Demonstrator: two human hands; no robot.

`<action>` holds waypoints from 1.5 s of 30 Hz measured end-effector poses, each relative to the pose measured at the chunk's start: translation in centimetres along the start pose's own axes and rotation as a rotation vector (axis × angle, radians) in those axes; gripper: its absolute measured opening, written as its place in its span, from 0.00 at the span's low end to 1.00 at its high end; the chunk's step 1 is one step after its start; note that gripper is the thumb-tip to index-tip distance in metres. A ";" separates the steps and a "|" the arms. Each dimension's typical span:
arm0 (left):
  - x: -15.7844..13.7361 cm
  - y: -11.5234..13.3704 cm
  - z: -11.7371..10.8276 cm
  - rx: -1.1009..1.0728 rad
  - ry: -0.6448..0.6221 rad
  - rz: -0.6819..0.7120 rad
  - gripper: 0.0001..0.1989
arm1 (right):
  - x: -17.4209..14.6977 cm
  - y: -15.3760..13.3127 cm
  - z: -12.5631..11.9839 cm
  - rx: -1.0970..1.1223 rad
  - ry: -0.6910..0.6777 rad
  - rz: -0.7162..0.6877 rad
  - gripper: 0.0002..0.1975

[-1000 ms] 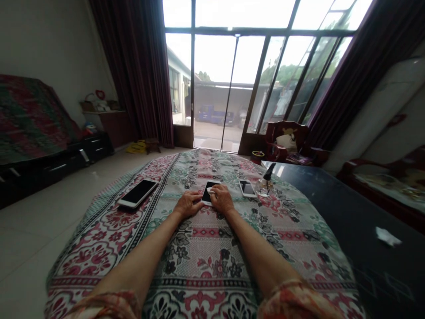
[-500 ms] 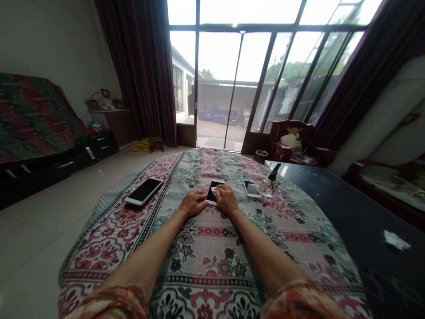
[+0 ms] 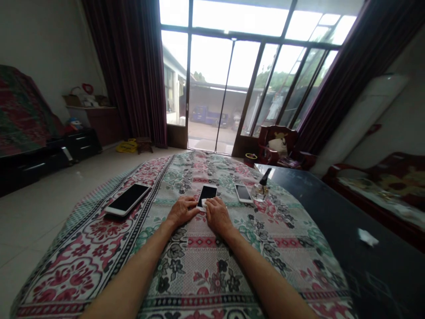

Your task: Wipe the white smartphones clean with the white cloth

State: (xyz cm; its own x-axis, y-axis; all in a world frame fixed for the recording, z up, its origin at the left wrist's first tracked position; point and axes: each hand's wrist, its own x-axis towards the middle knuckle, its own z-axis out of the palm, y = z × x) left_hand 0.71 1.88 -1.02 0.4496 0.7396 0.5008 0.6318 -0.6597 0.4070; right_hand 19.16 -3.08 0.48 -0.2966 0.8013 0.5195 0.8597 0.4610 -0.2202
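A white smartphone (image 3: 209,191) with a dark screen lies flat on the patterned tablecloth, between my hands. At its lower left edge, my left hand (image 3: 181,211) grips the phone with fingers and thumb. My right hand (image 3: 218,216) is closed over a small white wipe (image 3: 203,202), pressed against the near end of the screen; the fingers hide part of it. To the right lies a smaller white phone (image 3: 243,193), beside a clear glass bottle (image 3: 260,193) with a black top. A large white phone or tablet (image 3: 129,199) rests on the left.
The floral tablecloth (image 3: 212,261) covers a round table. Against its right side stands a dark table (image 3: 318,212) with a crumpled white tissue (image 3: 368,237) on it. Farther back are a wooden chair (image 3: 269,153), a small stool (image 3: 144,144) and glass doors (image 3: 229,102).
My right hand and the wipe have slid down the screen toward its near end, uncovering more of the upper screen. My left hand stays at the phone's edge. The whole view has shifted.
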 end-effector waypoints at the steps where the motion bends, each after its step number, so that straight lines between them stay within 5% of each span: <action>1: 0.0 0.0 0.0 0.002 -0.005 0.006 0.12 | 0.7 0.3 0.2 -0.012 -0.011 0.013 0.13; 14: -0.1 0.0 0.3 0.004 0.017 -0.017 0.13 | 9.3 5.0 2.4 -0.149 -0.202 0.153 0.14; 24: -0.1 -0.3 0.5 -0.011 0.045 0.016 0.12 | 2.7 0.9 0.1 -0.032 -0.154 -0.092 0.12; 31: -0.2 -0.4 0.5 -0.014 0.026 0.003 0.12 | -0.9 -0.6 -1.7 0.031 -0.121 -0.125 0.10; 45: -0.1 0.0 0.0 -0.023 0.015 -0.006 0.12 | 6.2 7.3 0.9 -0.097 -0.157 0.176 0.15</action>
State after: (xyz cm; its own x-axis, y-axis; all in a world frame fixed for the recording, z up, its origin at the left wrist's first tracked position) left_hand 0.67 1.82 -1.05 0.4361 0.7419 0.5093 0.6196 -0.6580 0.4280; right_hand 23.22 5.65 1.33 -0.1930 0.9191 0.3434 0.9376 0.2759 -0.2116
